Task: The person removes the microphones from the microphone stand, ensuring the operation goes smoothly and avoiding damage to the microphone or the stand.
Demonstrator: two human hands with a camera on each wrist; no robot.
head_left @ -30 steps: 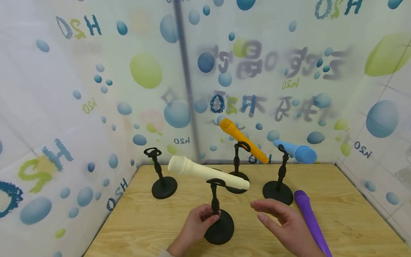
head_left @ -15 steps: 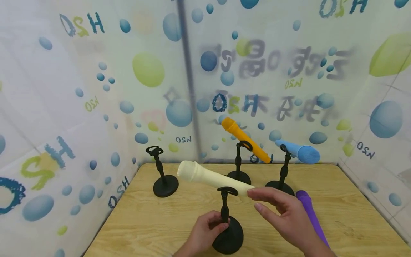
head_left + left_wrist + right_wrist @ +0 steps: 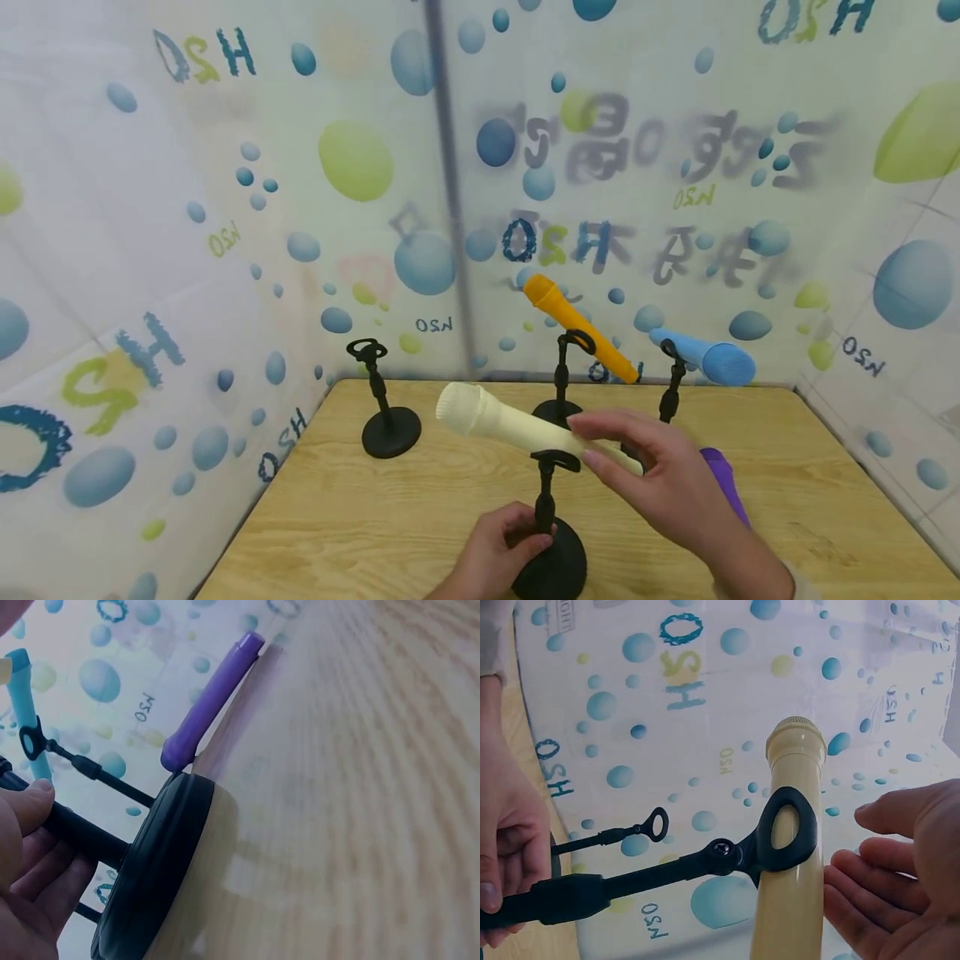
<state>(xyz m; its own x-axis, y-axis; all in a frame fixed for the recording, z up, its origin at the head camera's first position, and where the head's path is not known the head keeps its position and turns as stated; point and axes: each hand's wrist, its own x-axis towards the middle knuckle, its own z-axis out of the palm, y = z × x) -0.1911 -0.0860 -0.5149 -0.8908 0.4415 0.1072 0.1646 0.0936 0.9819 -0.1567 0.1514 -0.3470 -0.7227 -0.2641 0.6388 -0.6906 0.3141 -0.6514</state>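
A cream microphone (image 3: 510, 423) lies tilted in the ring holder of the nearest black microphone stand (image 3: 564, 562). My left hand (image 3: 491, 550) grips that stand's pole just above its round base, thumb on the near side in the left wrist view. My right hand (image 3: 667, 475) is at the tail half of the cream microphone, which it partly covers in the head view. Seen from the right wrist, the fingers (image 3: 877, 889) come up against the microphone's side or very close to it, and the thumb stays apart from it.
Behind stand an orange microphone (image 3: 581, 327) and a blue microphone (image 3: 708, 357), each in a black stand. A bare stand (image 3: 390, 432) is at the back left of the wooden table (image 3: 322, 517). Partly behind my right forearm lies a purple microphone (image 3: 724, 479).
My left hand has shifted the stand with the cream microphone toward the right and nearer to me. My right hand, earlier apart from the microphone, now overlaps its tail half.
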